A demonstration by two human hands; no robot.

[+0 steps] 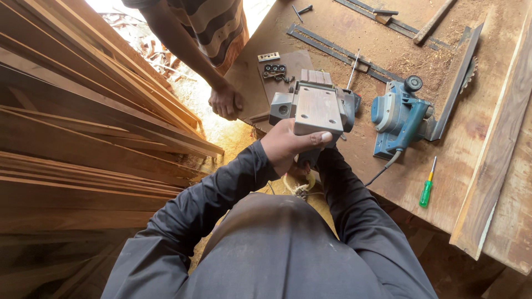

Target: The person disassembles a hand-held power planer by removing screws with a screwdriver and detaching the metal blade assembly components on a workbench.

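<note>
Left hand (288,145): closed around grey power planer (313,108), thumb on its flat sole.
Right hand: hidden beneath planer; grip cannot be told.
Planer position: held above workbench (388,171) near edge, sole up.
Long axis: runs away from the wearer, toward far edge.
Nearby: blue planer (400,116), green screwdriver (426,191).
Co-worker's hand (225,102): fisted at bench corner.

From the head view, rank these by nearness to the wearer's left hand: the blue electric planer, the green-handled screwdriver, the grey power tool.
1. Grey power tool: gripped by the left hand over the bench edge.
2. Blue electric planer: on the bench, to the right.
3. Green-handled screwdriver: farther right, near the bench's front edge.
</note>
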